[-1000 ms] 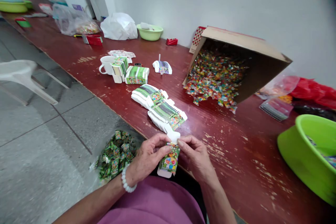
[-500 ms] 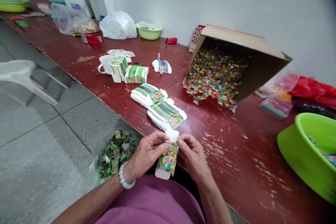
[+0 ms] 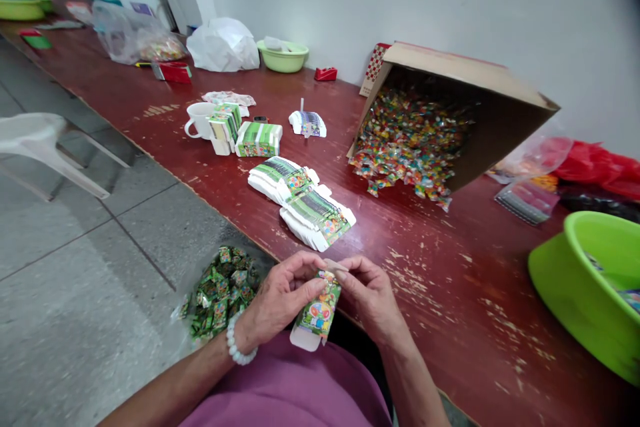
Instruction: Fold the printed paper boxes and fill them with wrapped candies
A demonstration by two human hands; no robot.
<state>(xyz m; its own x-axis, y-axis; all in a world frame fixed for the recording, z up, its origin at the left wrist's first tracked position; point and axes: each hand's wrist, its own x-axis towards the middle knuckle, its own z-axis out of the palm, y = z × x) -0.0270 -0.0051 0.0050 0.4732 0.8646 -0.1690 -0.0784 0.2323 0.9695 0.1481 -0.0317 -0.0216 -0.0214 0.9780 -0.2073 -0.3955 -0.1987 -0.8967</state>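
Between my two hands is a small green printed carton, held over my lap at the table edge. My left hand grips its left side, thumb on the printed face. At its upper end, my right hand pinches the top flap with thumb and fingers. The lower flap of the carton hangs open, white inside. Just beyond my hands, flattened cartons lie fanned out in overlapping stacks. Below the edge to the left, a clear bag holds several filled green cartons.
A cardboard box lies on its side, wrapped candies spilling from its mouth. At right stands a green basin. Farther left are a white mug, green carton bundles and a white bag. A white stool stands on the floor.
The carton's white top flap, upright before, is now folded down under my fingers. My right hand has shifted slightly inward over the carton's top, and its lower end has tipped a little to the left.
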